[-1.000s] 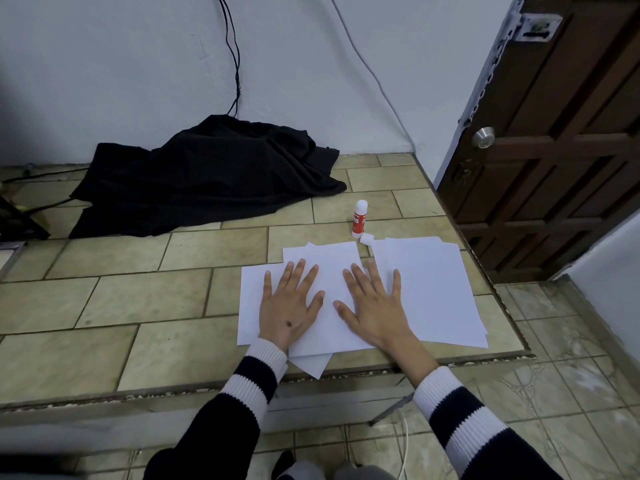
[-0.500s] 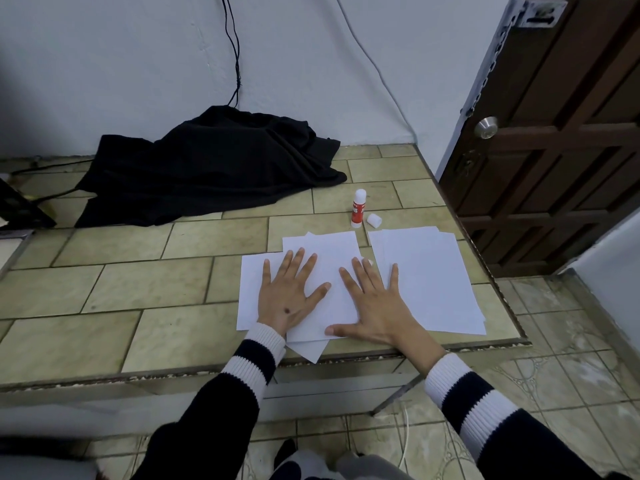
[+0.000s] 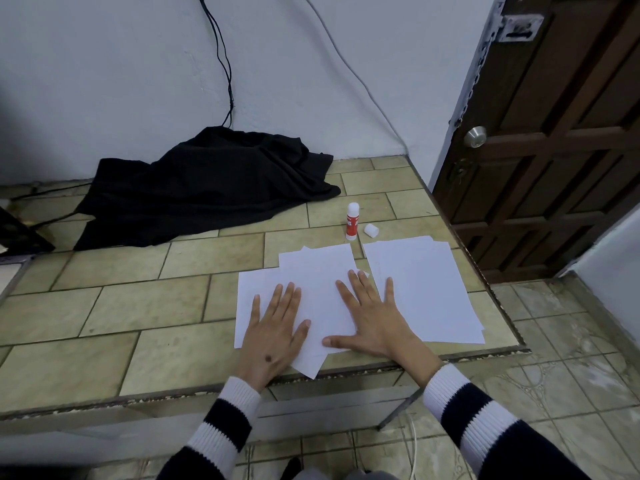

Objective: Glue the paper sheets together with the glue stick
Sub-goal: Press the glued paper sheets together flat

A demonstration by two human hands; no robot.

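Tiled table point(image 3: 138, 299) near its right front corner: both hands, left hand point(image 3: 273, 327) and right hand point(image 3: 374, 320), fingers spread flat, press light, floppy paper sheets point(image 3: 322, 271); uncapped glue stick point(image 3: 352, 221) best gripped around its rigid barrel.

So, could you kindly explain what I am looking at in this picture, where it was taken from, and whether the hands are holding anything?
There is no machine here, only a person. The picture comes from a camera worn on the head, looking forward and down. The left hand and right hand lie flat with straight fingers on overlapping paper sheets on a tiled table; they press, holding nothing. A second paper pile lies to the right. Behind stand an uncapped glue stick and its cap. A black cloth lies farther back.
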